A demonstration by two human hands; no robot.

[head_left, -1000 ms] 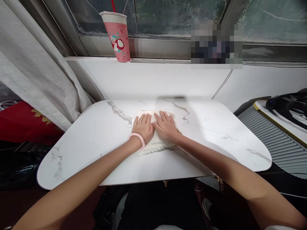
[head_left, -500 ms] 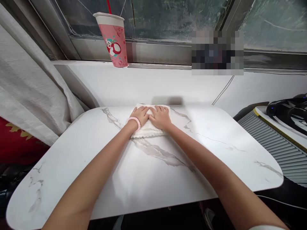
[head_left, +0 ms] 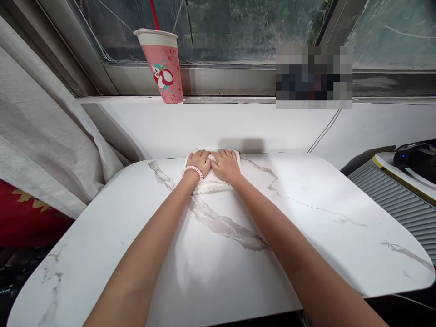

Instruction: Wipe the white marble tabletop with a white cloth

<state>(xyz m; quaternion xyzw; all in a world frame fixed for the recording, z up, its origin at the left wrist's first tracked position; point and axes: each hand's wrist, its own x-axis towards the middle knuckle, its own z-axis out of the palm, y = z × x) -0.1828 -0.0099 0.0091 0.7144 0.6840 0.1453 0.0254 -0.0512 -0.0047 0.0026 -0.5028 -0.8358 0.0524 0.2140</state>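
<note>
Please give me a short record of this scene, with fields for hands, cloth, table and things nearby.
left hand: flat on the cloth, pink coil band at the wrist
right hand: flat on the cloth, beside the left hand
cloth: white, folded, at the table's far edge
table: white marble pattern
cup: pink, on the window sill
curtain: pale, at left

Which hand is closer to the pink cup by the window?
The left hand. It lies flat on the folded white cloth, below and slightly right of the pink cup. The right hand presses the same cloth beside it, farther right of the cup.
</note>
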